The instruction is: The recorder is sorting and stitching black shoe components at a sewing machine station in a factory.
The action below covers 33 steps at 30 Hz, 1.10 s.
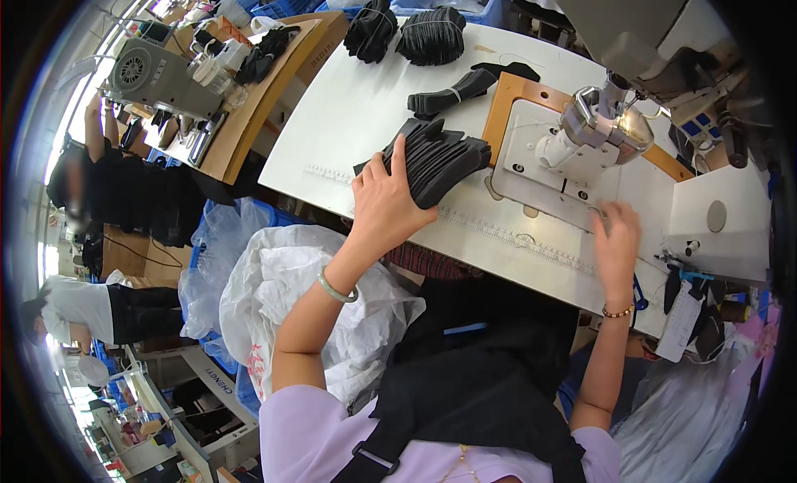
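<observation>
A fanned stack of black cut pieces (444, 163) lies on the white sewing table (320, 142), left of the sewing machine (594, 130). My left hand (388, 199) grips the near left side of this stack, index finger stretched along its top. By the near right edge of the machine's metal plate is my right hand (616, 238), its fingers bent together as in a pinch. Whatever those fingers hold is too small and blurred to make out. Behind the stack sits a tied bundle of black pieces (451, 93), with a flat black piece (510, 70) beside it.
Two larger tied black bundles (432, 36) stand at the table's far edge. Printed rulers (498, 230) run along its near side. A white sack (290, 292) bulges below the table at left. Blue crates (448, 5) stand behind. Another person (124, 192) works at far left.
</observation>
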Motion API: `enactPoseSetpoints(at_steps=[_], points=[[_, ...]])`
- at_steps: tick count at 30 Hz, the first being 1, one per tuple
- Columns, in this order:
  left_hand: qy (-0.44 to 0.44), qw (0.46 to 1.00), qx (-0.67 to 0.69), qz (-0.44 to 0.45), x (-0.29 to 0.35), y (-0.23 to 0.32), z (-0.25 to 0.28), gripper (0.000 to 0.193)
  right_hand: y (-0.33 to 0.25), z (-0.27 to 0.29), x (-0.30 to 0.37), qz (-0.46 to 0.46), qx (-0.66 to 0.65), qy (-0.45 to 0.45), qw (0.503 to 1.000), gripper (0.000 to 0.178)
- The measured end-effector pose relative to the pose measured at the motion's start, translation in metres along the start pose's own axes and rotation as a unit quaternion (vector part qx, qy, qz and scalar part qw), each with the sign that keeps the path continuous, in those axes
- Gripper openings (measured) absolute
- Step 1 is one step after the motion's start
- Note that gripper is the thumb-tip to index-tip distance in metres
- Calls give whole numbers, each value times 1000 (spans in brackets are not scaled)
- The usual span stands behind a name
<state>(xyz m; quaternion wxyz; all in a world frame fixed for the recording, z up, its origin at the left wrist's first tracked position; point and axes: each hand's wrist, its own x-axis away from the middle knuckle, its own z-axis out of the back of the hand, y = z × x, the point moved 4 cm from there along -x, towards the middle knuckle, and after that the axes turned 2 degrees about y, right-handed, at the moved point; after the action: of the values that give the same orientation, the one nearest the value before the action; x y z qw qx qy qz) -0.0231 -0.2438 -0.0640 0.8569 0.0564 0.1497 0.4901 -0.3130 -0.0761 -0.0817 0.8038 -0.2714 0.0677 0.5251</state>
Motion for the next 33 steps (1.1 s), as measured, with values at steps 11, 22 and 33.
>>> enactPoseSetpoints(at_steps=[11,22,33], points=[[116,992,-42,36,3,40,-24,107,-147,-93,6,-29,-459,-98,882,40],[24,961,275,29,22,4,-11,84,-125,-87,-18,-6,-394,-159,905,46],[169,951,258,38,29,22,-17,57,-140,-65,-3,-9,-319,-38,947,64]])
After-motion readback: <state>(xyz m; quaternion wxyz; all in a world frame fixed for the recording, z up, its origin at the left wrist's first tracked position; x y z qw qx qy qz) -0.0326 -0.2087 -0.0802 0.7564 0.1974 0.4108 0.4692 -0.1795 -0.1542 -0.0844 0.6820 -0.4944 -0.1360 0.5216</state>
